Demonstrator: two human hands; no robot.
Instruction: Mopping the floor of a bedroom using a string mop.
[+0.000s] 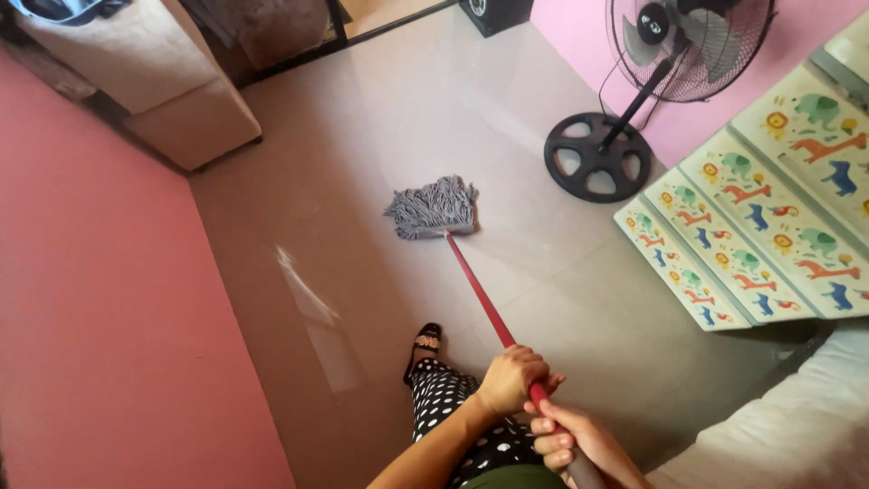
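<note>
The floor (434, 118) is of smooth pale tile with a soft sheen that catches a streak of light near its left edge. The mop head (434, 208) is a bundle of grey yarn strands, matt and shaggy; its red handle (480, 294) looks smooth and slightly glossy. The fan base (597, 157) is black with a dull shine, the fan's cage thin dark wire. The folded mat (769, 217) at the floor's right edge looks like printed foam, matt.

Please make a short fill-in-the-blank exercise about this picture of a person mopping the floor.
1. Both hands hold the mop's ____ handle.
2. The grey mop head rests on the ____.
3. The left hand grips the handle ____ the right hand, nearer the mop head.
4. The black ____ stands by the pink wall.

Missing words: red; floor; ahead of; fan
</note>
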